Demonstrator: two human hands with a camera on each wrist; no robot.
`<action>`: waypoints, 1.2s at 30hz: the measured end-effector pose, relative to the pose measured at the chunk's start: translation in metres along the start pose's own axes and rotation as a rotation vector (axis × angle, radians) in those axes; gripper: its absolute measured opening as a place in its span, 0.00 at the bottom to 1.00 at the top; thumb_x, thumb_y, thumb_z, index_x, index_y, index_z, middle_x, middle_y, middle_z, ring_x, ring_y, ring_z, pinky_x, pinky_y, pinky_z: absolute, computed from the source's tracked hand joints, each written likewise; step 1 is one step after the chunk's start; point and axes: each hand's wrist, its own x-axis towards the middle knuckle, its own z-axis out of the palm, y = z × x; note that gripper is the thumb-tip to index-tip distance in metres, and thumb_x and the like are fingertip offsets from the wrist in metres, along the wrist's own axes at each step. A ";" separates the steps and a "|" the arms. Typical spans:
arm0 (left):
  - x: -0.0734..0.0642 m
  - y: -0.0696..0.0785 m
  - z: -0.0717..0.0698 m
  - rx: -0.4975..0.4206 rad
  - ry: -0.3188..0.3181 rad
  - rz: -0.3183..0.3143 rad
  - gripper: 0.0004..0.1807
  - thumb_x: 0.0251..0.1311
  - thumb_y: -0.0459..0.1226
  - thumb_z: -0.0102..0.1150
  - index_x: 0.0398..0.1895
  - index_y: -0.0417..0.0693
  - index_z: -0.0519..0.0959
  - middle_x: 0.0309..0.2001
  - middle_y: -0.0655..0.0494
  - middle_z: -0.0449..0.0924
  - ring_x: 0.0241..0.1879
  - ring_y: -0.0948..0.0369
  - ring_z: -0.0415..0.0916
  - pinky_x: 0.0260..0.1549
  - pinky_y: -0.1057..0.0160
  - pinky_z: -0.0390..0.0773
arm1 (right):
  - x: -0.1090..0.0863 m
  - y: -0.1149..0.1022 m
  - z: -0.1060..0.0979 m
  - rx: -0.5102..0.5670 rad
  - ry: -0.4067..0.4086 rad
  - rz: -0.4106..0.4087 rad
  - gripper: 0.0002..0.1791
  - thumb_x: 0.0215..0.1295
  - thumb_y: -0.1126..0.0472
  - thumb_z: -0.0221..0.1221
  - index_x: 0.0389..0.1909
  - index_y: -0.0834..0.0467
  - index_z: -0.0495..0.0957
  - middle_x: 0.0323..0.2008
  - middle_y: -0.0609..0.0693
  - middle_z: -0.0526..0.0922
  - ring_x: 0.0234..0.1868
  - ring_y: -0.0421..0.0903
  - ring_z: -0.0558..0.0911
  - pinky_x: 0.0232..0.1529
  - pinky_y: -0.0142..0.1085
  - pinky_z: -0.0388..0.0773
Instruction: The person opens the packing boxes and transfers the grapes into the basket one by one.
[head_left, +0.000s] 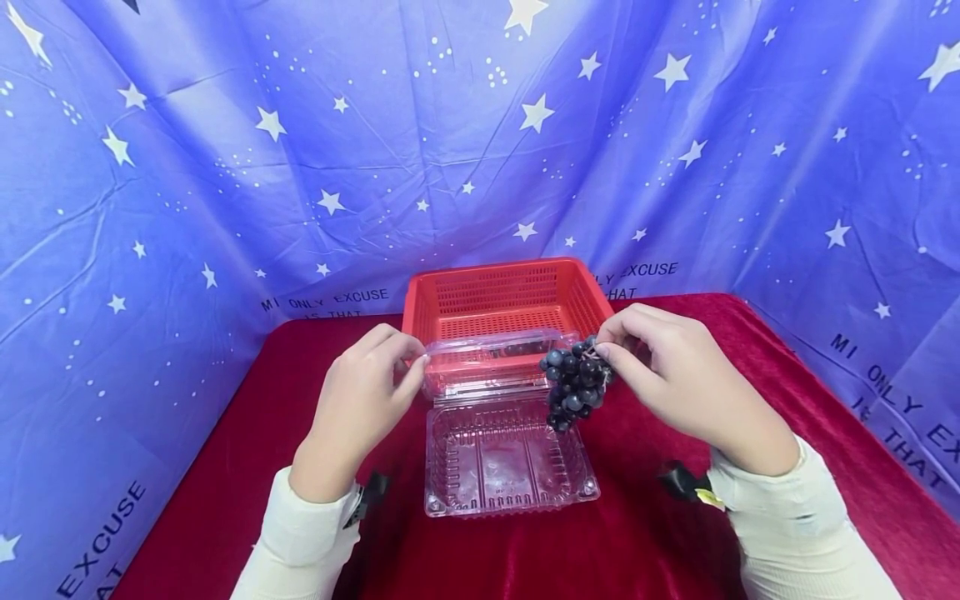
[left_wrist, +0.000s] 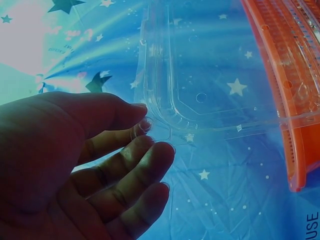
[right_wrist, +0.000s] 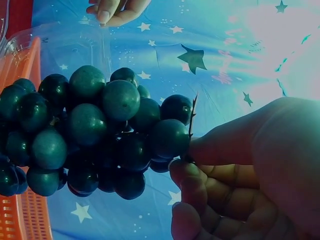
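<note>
A bunch of dark grapes (head_left: 576, 385) hangs from my right hand (head_left: 671, 375), whose thumb and fingers pinch its stem (right_wrist: 192, 120). The bunch overlaps the right side of a clear plastic clamshell box (head_left: 491, 467) in the head view. My left hand (head_left: 367, 392) pinches the corner tab of the box's raised lid (head_left: 487, 367), between thumb and forefinger in the left wrist view. The lid leans back from the hinge, and the box's base holds nothing.
Behind the box stands a red plastic basket (head_left: 510, 271) with slotted walls, partly seen through the lid. A dark red cloth (head_left: 300, 450) covers the table. Blue star-printed curtains (head_left: 420, 150) hang around the back and sides.
</note>
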 end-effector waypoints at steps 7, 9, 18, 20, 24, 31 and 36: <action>0.000 0.001 0.000 -0.001 0.007 0.009 0.02 0.59 0.35 0.70 0.33 0.49 0.85 0.33 0.58 0.81 0.28 0.63 0.80 0.26 0.60 0.80 | -0.001 0.002 -0.002 -0.005 0.032 -0.008 0.09 0.64 0.65 0.68 0.37 0.47 0.82 0.29 0.36 0.77 0.29 0.34 0.71 0.30 0.24 0.67; 0.000 0.001 0.000 0.000 0.006 0.008 0.02 0.59 0.35 0.70 0.33 0.49 0.85 0.33 0.58 0.81 0.28 0.63 0.80 0.27 0.60 0.80 | -0.001 0.003 -0.003 -0.009 0.036 -0.004 0.09 0.64 0.65 0.68 0.37 0.47 0.82 0.29 0.36 0.77 0.29 0.34 0.71 0.30 0.24 0.66; 0.000 0.001 0.001 0.003 0.002 0.002 0.02 0.59 0.35 0.70 0.32 0.50 0.85 0.32 0.58 0.81 0.27 0.64 0.80 0.26 0.61 0.79 | 0.000 0.004 -0.006 -0.010 0.064 0.008 0.09 0.64 0.66 0.68 0.36 0.48 0.82 0.29 0.37 0.77 0.27 0.34 0.70 0.29 0.24 0.66; 0.000 0.000 0.001 0.004 0.001 0.001 0.02 0.59 0.35 0.70 0.32 0.50 0.85 0.32 0.58 0.81 0.27 0.64 0.80 0.26 0.61 0.79 | 0.000 0.004 -0.006 -0.012 0.071 0.015 0.09 0.64 0.66 0.68 0.36 0.48 0.83 0.29 0.38 0.77 0.27 0.34 0.70 0.30 0.24 0.66; -0.001 0.000 0.001 0.003 -0.002 0.000 0.02 0.59 0.35 0.70 0.33 0.50 0.85 0.32 0.58 0.81 0.27 0.64 0.80 0.26 0.61 0.79 | 0.000 0.005 -0.007 -0.018 0.085 0.032 0.09 0.64 0.66 0.68 0.36 0.48 0.83 0.29 0.38 0.77 0.28 0.34 0.71 0.30 0.25 0.66; -0.001 0.000 0.001 -0.001 -0.002 0.001 0.02 0.58 0.34 0.70 0.32 0.50 0.85 0.32 0.57 0.81 0.28 0.64 0.80 0.26 0.61 0.79 | 0.000 0.008 -0.010 -0.024 0.114 0.066 0.07 0.66 0.65 0.66 0.37 0.48 0.82 0.29 0.37 0.76 0.26 0.34 0.71 0.30 0.25 0.66; 0.000 0.000 0.002 -0.003 0.005 0.006 0.03 0.57 0.33 0.71 0.32 0.50 0.85 0.32 0.56 0.81 0.27 0.64 0.80 0.26 0.61 0.79 | 0.000 0.008 -0.011 -0.036 0.143 0.084 0.06 0.67 0.65 0.66 0.37 0.48 0.83 0.31 0.36 0.78 0.27 0.33 0.70 0.30 0.26 0.66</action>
